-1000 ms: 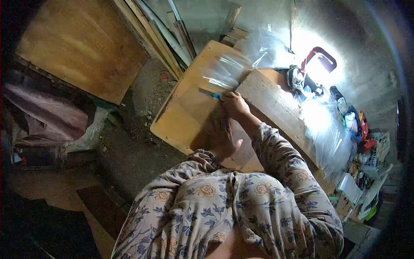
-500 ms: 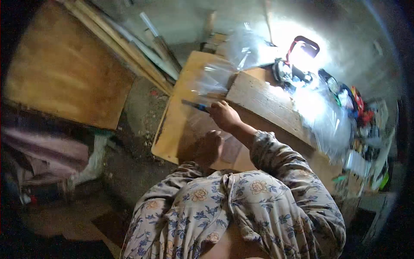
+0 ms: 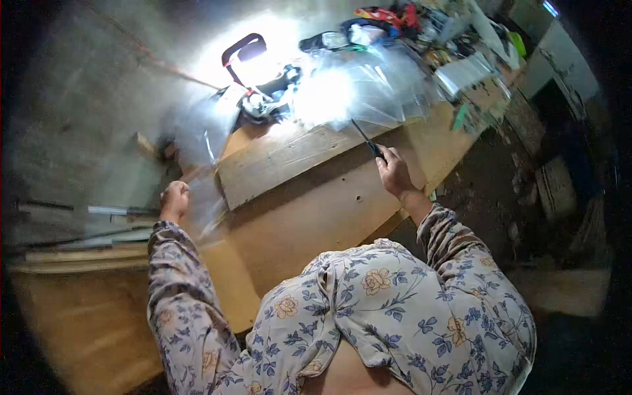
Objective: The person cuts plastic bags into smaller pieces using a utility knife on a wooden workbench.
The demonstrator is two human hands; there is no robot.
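My right hand (image 3: 395, 174) is closed round the dark handle of a slim pointed hand tool (image 3: 366, 139); I cannot tell whether it is a knife or a screwdriver. Its tip points up and left, over the edge of a clear plastic sheet (image 3: 388, 82). My left hand (image 3: 174, 199) is closed at the left end of the table, beside another piece of clear plastic (image 3: 209, 197). What its fingers hold, if anything, is hidden. Between my hands, a long wooden board (image 3: 283, 164) lies on the wooden tabletop (image 3: 303, 227).
A glaring lamp with a dark-and-red frame (image 3: 243, 56) stands at the back by the wall. Clutter with red cloth (image 3: 408, 16) and a white box (image 3: 464, 76) fills the back right. Wooden strips (image 3: 85, 257) and a plywood panel (image 3: 79, 322) are on the left.
My view has turned right. My hands, close together before, are now wide apart: the right one with the tool at the board's right side, the left by the plastic on the left.
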